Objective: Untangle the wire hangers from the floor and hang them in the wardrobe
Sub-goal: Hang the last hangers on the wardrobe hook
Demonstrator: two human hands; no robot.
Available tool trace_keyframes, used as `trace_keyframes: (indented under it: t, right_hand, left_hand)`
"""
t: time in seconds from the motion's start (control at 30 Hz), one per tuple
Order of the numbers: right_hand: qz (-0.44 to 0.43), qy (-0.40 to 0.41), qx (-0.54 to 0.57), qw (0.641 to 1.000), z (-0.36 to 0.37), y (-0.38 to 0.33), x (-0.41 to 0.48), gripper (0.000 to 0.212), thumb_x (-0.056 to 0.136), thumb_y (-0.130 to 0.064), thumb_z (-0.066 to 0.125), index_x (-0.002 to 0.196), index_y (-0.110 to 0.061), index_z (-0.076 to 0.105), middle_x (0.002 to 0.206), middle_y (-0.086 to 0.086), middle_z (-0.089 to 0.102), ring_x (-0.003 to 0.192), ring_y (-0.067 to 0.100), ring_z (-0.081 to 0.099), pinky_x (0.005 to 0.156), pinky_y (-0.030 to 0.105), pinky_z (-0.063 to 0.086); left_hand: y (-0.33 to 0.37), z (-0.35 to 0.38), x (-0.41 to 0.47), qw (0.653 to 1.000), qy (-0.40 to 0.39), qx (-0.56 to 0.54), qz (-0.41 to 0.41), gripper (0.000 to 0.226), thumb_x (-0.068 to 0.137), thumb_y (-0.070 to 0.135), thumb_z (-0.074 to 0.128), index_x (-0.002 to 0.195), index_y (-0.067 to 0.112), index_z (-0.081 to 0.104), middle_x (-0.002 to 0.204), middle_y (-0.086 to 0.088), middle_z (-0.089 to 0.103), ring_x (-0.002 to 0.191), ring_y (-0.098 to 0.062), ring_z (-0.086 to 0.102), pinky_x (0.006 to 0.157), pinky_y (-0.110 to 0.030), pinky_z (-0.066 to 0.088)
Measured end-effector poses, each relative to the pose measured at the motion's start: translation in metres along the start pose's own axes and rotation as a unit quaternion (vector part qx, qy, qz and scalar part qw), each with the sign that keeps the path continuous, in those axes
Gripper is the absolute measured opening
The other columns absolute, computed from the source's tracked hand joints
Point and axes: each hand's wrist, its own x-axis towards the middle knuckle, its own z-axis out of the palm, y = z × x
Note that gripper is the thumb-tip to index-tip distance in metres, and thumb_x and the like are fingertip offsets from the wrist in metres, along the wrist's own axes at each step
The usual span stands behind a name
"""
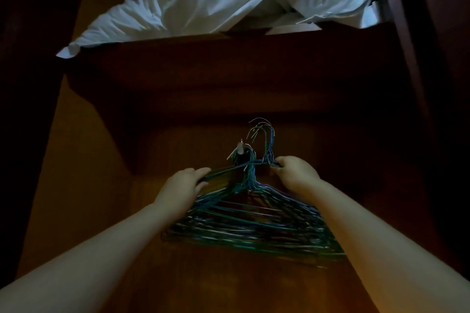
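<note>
The wire hangers (254, 221) are sitting low in the middle of the view, a thick fanned stack of thin blue, green and pale wires. Their triangles are overlapping and their necks are bunching together toward 12 o'clock. One cluster of hooks is looping over a small pale peg (240, 148) on the back of the wardrobe (101, 211). A second cluster is standing free at 1 o'clock from that peg, curling in the air and catching on nothing visible.

The left hand (183, 183) is sitting at 9 o'clock of the necks, fingers curling round a slanted shoulder wire. The right hand (296, 173) is at 3 o'clock of the necks, pinching the twisted wires just below the free hooks. Both forearms are extending from the bottom corners, and the right one is crossing in front of the stack's right end and hiding it.

At 12 o'clock a dark wooden shelf (229, 58) is spanning the wardrobe. Crumpled white bedding (229, 0) is lying on it, one corner drooping over the shelf's left edge. The light is dim, so which wire belongs to which hanger is hard to tell.
</note>
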Motion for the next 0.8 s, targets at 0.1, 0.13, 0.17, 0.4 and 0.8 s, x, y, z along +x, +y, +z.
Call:
trace_keyframes:
  t: [0.1, 0.13, 0.17, 0.4, 0.8]
  right_hand:
    - [-0.013, -0.002, -0.04, 0.999, 0.004, -0.007, 0.018, 0.021, 0.096, -0.029, 0.043, 0.105, -0.022, 0.06, 0.101, 0.0, 0.064, 0.091, 0.02, 0.059, 0.075, 0.036, 0.052]
    - [-0.025, 0.005, -0.056, 0.998, 0.007, -0.009, 0.02, 0.02, 0.096, -0.027, 0.043, 0.104, -0.021, 0.06, 0.099, 0.0, 0.064, 0.089, 0.02, 0.059, 0.073, 0.037, 0.052]
    - [-0.04, 0.016, -0.078, 0.996, 0.011, -0.011, 0.022, 0.019, 0.096, -0.024, 0.042, 0.104, -0.02, 0.059, 0.096, 0.0, 0.063, 0.085, 0.02, 0.058, 0.069, 0.036, 0.05]
    - [-0.092, 0.042, -0.162, 0.982, 0.044, -0.032, 0.01, 0.023, 0.09, -0.013, 0.047, 0.113, -0.01, 0.045, 0.094, 0.004, 0.054, 0.083, 0.022, 0.057, 0.069, 0.037, 0.052]
    - [-0.108, 0.033, 0.187, 0.976, 0.045, -0.033, 0.036, 0.077, 0.087, -0.02, 0.062, 0.148, -0.022, 0.016, 0.153, -0.002, 0.022, 0.139, 0.021, 0.026, 0.113, 0.041, 0.029]
  left_hand:
    - [-0.013, 0.016, 0.008, 1.0, 0.011, -0.022, -0.01, 0.042, 0.098, 0.027, 0.043, 0.14, 0.023, 0.04, 0.099, -0.001, 0.054, 0.087, -0.017, 0.05, 0.067, -0.025, 0.037]
    - [-0.016, 0.02, 0.007, 0.999, 0.019, -0.03, -0.01, 0.041, 0.098, 0.026, 0.043, 0.139, 0.024, 0.041, 0.095, 0.0, 0.053, 0.082, -0.015, 0.048, 0.064, -0.024, 0.035]
    - [-0.021, 0.024, 0.004, 0.999, 0.023, -0.041, -0.013, 0.04, 0.098, 0.026, 0.044, 0.137, 0.025, 0.043, 0.094, 0.0, 0.054, 0.08, -0.015, 0.048, 0.063, -0.024, 0.037]
    - [-0.053, 0.053, -0.022, 0.999, -0.019, -0.031, -0.03, 0.04, 0.098, 0.026, 0.039, 0.138, 0.03, 0.04, 0.106, 0.001, 0.059, 0.097, -0.015, 0.051, 0.079, -0.027, 0.044]
    - [-0.049, 0.06, -0.029, 0.997, -0.022, 0.038, -0.068, 0.049, 0.1, 0.021, 0.034, 0.146, 0.029, 0.023, 0.106, 0.001, 0.046, 0.095, -0.014, 0.039, 0.077, -0.023, 0.033]
